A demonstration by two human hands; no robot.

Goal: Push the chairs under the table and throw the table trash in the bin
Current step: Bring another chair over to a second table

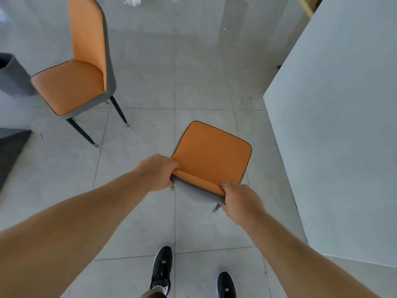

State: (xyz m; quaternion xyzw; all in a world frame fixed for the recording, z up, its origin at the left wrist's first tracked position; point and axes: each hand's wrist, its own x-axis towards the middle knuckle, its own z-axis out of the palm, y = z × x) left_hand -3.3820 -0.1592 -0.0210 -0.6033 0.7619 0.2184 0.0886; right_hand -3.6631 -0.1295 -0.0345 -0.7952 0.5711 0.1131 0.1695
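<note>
An orange chair with a grey shell (211, 151) stands right below me on the tiled floor, seen from above. My left hand (158, 171) grips the left end of its backrest top, and my right hand (241, 197) grips the right end. Its seat points toward the white table (335, 130), which fills the right side; a gap of floor separates them. A second orange chair (73, 82) stands at the upper left, facing away from the table. A dark grey bin (12, 76) sits at the left edge, beside that chair. No trash on the table is visible.
My two black shoes (162, 269) are on the floor behind the held chair. Small scraps (242, 65) lie on the tiles near the table's far edge. White clutter (132, 0) and a wooden frame (307, 6) show at the top. A dark slab (10, 151) juts in at left.
</note>
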